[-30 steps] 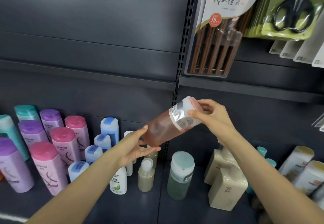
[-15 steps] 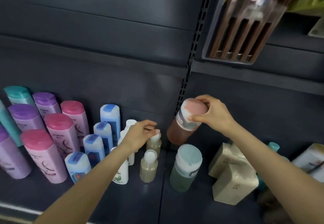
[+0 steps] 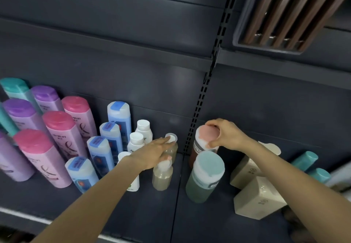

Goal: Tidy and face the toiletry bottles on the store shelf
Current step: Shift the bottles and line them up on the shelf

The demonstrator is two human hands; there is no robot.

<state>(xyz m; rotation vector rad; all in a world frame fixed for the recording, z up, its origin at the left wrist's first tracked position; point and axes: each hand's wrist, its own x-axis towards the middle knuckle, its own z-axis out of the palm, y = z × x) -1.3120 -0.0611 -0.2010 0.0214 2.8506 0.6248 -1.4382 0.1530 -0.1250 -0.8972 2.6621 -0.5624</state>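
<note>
Since 1.0 s ago: brown bottle went from tilted in mid-air to upright on the shelf, at the back, directly behind the green bottle. Right hand grasps its pink cap from above, fingers curled round it. Left hand released the base; fingers now extended, tips touching the cap of the rear small amber bottle. Long axis vertical; label faces left of front, so a twist by the right hand seems due
</note>
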